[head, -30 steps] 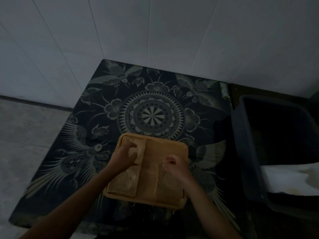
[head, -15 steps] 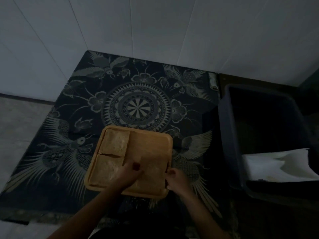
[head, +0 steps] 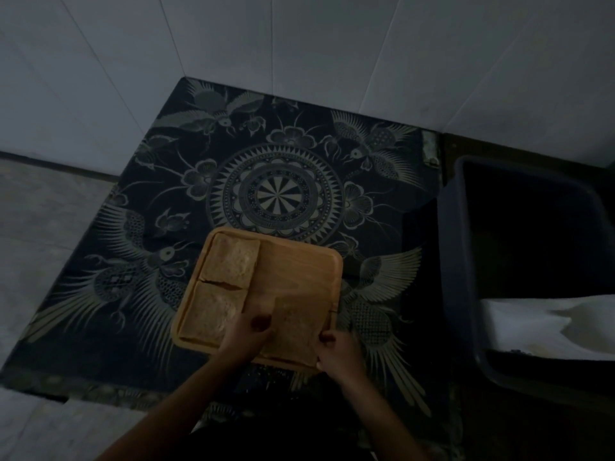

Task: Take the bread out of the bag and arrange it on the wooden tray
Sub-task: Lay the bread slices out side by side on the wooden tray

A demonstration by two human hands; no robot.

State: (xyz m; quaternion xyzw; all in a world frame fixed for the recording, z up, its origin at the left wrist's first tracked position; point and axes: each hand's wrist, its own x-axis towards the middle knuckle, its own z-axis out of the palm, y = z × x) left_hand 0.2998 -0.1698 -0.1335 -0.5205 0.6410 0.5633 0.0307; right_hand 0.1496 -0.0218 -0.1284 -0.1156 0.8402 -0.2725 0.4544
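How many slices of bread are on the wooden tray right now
3. One slice lies at the far left of the wooden tray, one at the near left, one at the near right between both hands. Stacked slices may be hidden.

- Dark patterned cloth [head: 166, 227], birds and a central round medallion, spreads beneath and beyond both hands.
- Dark plastic tub [head: 456, 261] stands right of the right hand, apart from it.
- White sheet [head: 532, 322] lies inside the tub's near end.
- Pale tiled wall [head: 299, 44] beyond.
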